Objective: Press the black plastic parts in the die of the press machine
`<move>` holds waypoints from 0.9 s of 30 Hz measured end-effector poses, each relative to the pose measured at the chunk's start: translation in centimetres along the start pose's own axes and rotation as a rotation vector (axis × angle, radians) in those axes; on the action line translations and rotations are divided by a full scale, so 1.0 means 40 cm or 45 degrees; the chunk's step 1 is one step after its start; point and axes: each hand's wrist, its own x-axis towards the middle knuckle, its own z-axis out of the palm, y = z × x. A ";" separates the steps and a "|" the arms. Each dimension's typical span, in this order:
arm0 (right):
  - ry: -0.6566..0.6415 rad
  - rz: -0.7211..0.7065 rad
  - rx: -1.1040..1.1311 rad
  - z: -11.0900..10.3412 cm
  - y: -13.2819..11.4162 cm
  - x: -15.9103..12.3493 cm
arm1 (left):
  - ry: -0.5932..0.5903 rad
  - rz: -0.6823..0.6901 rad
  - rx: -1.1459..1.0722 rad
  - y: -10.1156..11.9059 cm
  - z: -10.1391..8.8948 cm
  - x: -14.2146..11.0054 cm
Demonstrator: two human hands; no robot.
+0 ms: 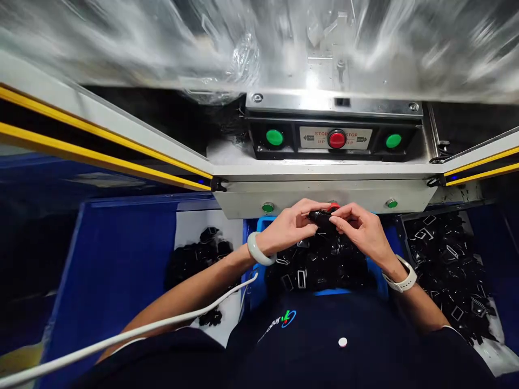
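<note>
Bearings: the black piece is centre; 12 o'clock points toward the machine.
Black piece (322, 218): small, dark, glossy, elongated; between both hands, above the near side of the machine's pale panel (324, 192). Finer shape hidden by fingers.
Left hand (290, 221): at 9 o'clock, thumb and fingers gripping the piece's near end; pale, smooth bangle (259, 249) at the wrist.
Right hand (363, 229): at 3 o'clock, thumb and forefinger pinching the other end; light watch (401, 275), band looks rubbery.
Handling (judged): light, probably stiff moulded plastic; the shine suggests a slick skin that could slip or scuff. Not obviously fragile.
Hold (judged): fingertips at the two ends, light pressure, broad face left untouched.
Blue crate (265, 222): at 6 o'clock, under the hands; plastic rim, loaded with loose black parts (324, 270), shiny, some with pale rectangular outlines. Frames or glare, I cannot tell.
Left heap (197, 254): between 8 and 9 o'clock, similar dark parts on a white sheet.
Right heap (450, 265): at 4 o'clock, glossy, angular, jumbled.
Control box (337, 121): at 12 o'clock, metal top, black front, two green buttons flanking a red one.
Plastic film (133, 48): farther off, spanning 10 to 2 o'clock; clear, wrinkled, soft, streaked with light.
</note>
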 end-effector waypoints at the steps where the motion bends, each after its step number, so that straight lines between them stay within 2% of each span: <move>1: 0.006 -0.017 -0.041 0.000 -0.003 0.005 | 0.024 0.035 0.038 0.000 0.005 0.004; 4: 0.010 -0.029 -0.114 -0.010 -0.018 0.026 | 0.157 0.112 0.180 0.007 0.008 0.022; 6: -0.063 -0.043 -0.156 -0.034 -0.045 0.056 | 0.230 0.138 0.266 0.026 -0.005 0.043; 8: -0.118 -0.146 -0.235 -0.070 -0.097 0.113 | 0.273 0.150 0.272 0.059 -0.032 0.072; 9: -0.082 -0.245 -0.300 -0.090 -0.133 0.153 | 0.314 0.169 0.247 0.080 -0.050 0.091; 10: 0.015 -0.371 -0.386 -0.108 -0.174 0.202 | 0.377 0.199 0.220 0.103 -0.071 0.115; 12: 0.333 -0.597 -0.626 -0.132 -0.265 0.324 | 0.556 0.298 0.177 0.151 -0.120 0.173; 13: 0.482 -0.635 -0.765 -0.136 -0.309 0.393 | 0.645 0.358 0.161 0.175 -0.147 0.209; 14: 0.587 -0.600 -0.902 -0.135 -0.350 0.464 | 0.721 0.416 0.141 0.197 -0.174 0.248; 16: 0.653 -0.391 -1.094 -0.124 -0.414 0.599 | 0.821 0.491 0.083 0.240 -0.225 0.330; 18: 0.601 -0.224 -1.139 -0.117 -0.451 0.701 | 0.900 0.511 0.042 0.281 -0.272 0.407; 20: 0.534 -0.226 -1.115 -0.123 -0.464 0.745 | 0.970 0.500 0.047 0.323 -0.315 0.472; 21: 0.508 -0.289 -1.089 -0.131 -0.464 0.738 | 0.998 0.489 0.061 0.343 -0.336 0.501; 23: 0.432 -0.491 -1.040 -0.160 -0.450 0.665 | 1.028 0.447 0.098 0.381 -0.375 0.555; 25: 0.311 -0.683 -1.021 -0.205 -0.415 0.522 | 1.003 0.375 0.128 0.409 -0.407 0.614; 27: 0.280 -0.705 -1.144 -0.266 -0.353 0.336 | 0.915 0.315 0.149 0.425 -0.424 0.681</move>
